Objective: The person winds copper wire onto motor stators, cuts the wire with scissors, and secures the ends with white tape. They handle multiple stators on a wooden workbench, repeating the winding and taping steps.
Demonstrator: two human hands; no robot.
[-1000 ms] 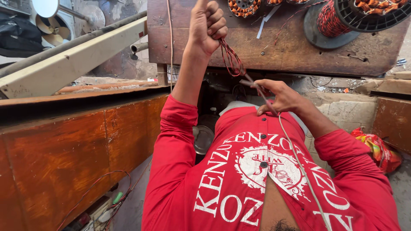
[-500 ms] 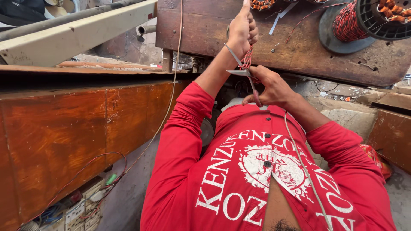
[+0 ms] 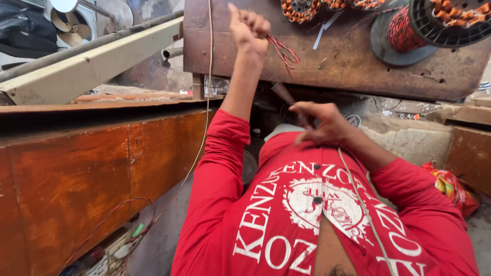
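Two hands work apart: the raised left hand is clenched on a bundle of thin red copper wires fanning rightward against the worn brown wooden board; the lower right hand pinches a dark slender tool angled up toward them.

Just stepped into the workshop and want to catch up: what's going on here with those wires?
A person in a red shirt works at a wooden board. The left hand is raised in a fist, gripping a bundle of thin reddish wires against the board. The right hand sits lower, near the chest, pinching what looks like a thin strand; what exactly it holds is unclear. A spool of red wire and wound coils rest on the board.
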